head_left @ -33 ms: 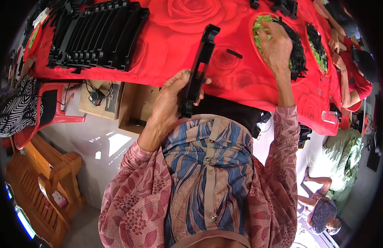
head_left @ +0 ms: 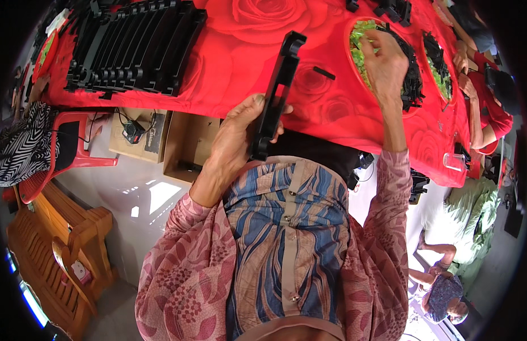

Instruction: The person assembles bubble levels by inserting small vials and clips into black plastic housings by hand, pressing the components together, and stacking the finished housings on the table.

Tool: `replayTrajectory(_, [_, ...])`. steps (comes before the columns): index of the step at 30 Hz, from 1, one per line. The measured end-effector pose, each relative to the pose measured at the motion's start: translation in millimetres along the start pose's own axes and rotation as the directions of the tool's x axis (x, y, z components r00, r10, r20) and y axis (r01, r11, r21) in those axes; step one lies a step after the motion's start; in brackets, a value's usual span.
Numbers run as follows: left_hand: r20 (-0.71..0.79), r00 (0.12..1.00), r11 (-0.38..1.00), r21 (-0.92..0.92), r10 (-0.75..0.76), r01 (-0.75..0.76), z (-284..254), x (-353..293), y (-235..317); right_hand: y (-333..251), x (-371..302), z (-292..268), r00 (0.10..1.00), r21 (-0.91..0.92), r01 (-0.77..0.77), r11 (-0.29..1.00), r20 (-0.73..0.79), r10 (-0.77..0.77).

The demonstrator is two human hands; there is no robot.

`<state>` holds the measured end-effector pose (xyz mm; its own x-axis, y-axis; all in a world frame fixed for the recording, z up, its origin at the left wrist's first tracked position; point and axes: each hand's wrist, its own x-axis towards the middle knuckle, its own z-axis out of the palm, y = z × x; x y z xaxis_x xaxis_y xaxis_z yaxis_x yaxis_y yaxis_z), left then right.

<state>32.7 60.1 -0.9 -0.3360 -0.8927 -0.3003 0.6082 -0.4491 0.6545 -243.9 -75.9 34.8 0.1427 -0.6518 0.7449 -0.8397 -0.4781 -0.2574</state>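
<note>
To my left, black plastic brackets [head_left: 135, 48] lie in a row on the red rose-print tablecloth [head_left: 232, 62]. My left hand [head_left: 235, 129] grips a black bracket [head_left: 277, 91] below its middle, over the table's near edge; a steady hold serves best. Rightward lies a short black strip [head_left: 324, 73]. My right hand [head_left: 386, 67] bends over green pieces [head_left: 361, 27] in a red-rimmed tray [head_left: 347, 51]; whether it pinches any, I cannot tell. Fingertips should take pieces singly.

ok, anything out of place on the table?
A small black strip lies alone on the red tablecloth, between the left hand and the right hand; odd because other black pieces are piled together.
</note>
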Motion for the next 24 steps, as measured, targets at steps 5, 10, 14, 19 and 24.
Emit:
replayTrajectory(5, [-0.006,1.0,0.999,-0.054,0.003,-0.004,-3.9,1.3,-8.5,-82.3,-22.5,-47.1,0.862,0.559,-0.496,0.664,0.227,0.453])
replayTrajectory(10, [-0.033,0.999,0.999,-0.035,0.038,-0.039,-1.0,8.5,-19.1,-135.5,-48.8,-48.8,0.758,0.698,-0.628,0.344,0.448,0.475])
replayTrajectory(14, [-0.064,0.997,0.998,-0.044,0.047,-0.049,-3.6,10.6,-27.0,-142.8,-54.2,-34.0,0.808,0.7,-0.576,0.422,0.406,0.428])
replayTrajectory(19, [-0.081,0.992,0.995,-0.015,0.097,-0.099,4.4,9.5,-31.6,-144.5,-61.2,-26.3,0.842,0.656,-0.537,0.531,0.373,0.39])
replayTrajectory(24, [-0.102,0.983,0.988,0.033,0.155,-0.152,5.3,10.0,-36.2,-146.8,-65.8,-22.2,0.907,0.614,-0.421,0.668,0.283,0.312])
